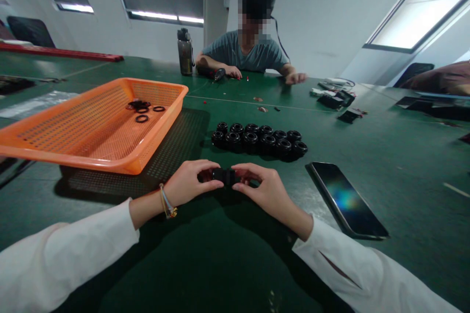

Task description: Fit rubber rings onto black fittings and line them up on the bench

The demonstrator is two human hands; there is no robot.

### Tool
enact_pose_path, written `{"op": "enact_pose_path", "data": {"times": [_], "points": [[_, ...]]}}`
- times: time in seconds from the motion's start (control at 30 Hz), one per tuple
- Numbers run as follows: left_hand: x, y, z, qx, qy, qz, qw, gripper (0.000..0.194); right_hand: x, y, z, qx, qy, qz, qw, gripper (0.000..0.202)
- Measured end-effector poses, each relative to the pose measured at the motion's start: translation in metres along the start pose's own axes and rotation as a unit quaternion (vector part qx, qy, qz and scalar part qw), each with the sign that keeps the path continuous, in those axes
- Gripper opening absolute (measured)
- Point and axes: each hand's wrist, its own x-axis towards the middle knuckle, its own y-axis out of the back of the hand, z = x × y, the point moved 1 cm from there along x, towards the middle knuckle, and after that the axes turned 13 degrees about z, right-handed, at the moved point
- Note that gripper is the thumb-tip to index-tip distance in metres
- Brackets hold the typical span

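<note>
A small black cylindrical fitting [224, 176] lies sideways between my two hands, just above the green table. My left hand [191, 182] pinches its left end between thumb and fingers. The right end is gripped by my right hand [261, 185] in the same way. Just beyond my hands, several similar black fittings [250, 138] stand upright in two rows, round openings facing up. An orange perforated basket [161, 144] on the left has several black rings [142, 119] lying in it.
A smartphone [347, 199] lies to the right of my right hand. Across the table [227, 264] sits a person [238, 46] with a power tool [216, 74] by one arm. A dark bottle [185, 54] stands near them. Black parts with wires [336, 98] lie at the far right.
</note>
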Motion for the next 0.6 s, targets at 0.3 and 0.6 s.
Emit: {"op": "enact_pose_path", "data": {"times": [0.3, 0.6], "points": [[-0.0001, -0.0003, -0.0023, -0.004, -0.007, 0.003, 1.000, 0.027, -0.0005, 0.0000, 0.0013, -0.007, 0.015, 0.007, 1.000, 0.027], [0.0010, 0.0000, -0.0033, 0.001, -0.019, 0.006, 1.000, 0.028, 0.0005, 0.0019, 0.0031, -0.016, 0.032, -0.011, 0.999, 0.031]]}}
